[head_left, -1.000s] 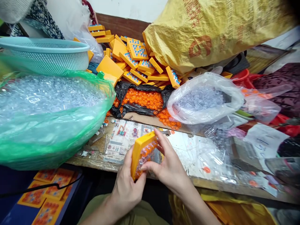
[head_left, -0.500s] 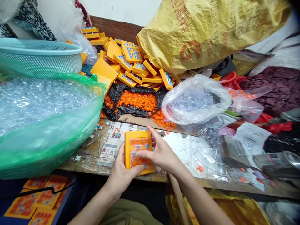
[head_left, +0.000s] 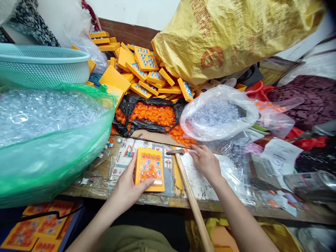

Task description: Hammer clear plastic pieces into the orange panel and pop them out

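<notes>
My left hand [head_left: 129, 189] grips the left edge of an orange-yellow plastic case [head_left: 160, 154] lying on the bench, thumb across its lower front. Rows of small orange ring caps and clear key caps fill the case's slots. My right hand [head_left: 207, 163] is off the case, over the white sheet to the right, fingers stretched out and parted; nothing shows in them. A small orange ring cap [head_left: 186, 150] lies near its fingertips. Between case and right hand rests a hammer [head_left: 189, 187] with a wooden handle.
Behind are a black bag of orange caps [head_left: 154, 113], a white bag of clear caps [head_left: 214, 112] and a heap of yellow cases [head_left: 147, 61]. A green bag of clear pieces [head_left: 60, 157] bulges at left. Filled cases [head_left: 22, 229] lie low left. A glass jar [head_left: 307, 182] is at right.
My right hand has left the case and moved right, past the hammer. The case has shifted slightly left and down in my left hand, and the hammer head now shows.
</notes>
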`<state>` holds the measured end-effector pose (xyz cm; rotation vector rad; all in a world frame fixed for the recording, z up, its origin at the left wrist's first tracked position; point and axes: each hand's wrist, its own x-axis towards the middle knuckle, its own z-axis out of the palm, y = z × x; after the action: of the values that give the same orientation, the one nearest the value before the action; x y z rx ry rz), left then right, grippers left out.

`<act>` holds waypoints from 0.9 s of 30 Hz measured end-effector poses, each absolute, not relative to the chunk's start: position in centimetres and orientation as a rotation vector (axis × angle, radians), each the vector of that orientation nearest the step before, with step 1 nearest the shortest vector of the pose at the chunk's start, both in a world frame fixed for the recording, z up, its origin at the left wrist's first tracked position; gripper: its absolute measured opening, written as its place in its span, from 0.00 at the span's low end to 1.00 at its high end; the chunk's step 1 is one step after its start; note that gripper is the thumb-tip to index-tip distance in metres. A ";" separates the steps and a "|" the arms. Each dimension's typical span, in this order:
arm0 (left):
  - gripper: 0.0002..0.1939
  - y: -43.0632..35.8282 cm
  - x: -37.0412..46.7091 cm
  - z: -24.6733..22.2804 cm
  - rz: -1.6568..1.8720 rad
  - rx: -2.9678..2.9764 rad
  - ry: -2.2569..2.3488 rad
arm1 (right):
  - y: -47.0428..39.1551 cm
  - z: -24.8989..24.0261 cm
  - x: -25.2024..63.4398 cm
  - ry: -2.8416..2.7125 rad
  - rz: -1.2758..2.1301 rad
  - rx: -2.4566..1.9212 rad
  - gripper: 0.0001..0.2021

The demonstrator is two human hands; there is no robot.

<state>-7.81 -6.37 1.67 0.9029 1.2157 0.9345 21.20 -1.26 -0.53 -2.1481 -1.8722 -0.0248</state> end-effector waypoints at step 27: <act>0.32 -6.6 -6.4 1.6 1.069 0.384 0.941 | -3.4 -0.7 18.7 -1.396 0.563 -1.788 0.05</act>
<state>-6.38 -6.55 1.63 0.3840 0.9412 1.0693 18.71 -3.40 -0.67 -1.7877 -1.3955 0.5633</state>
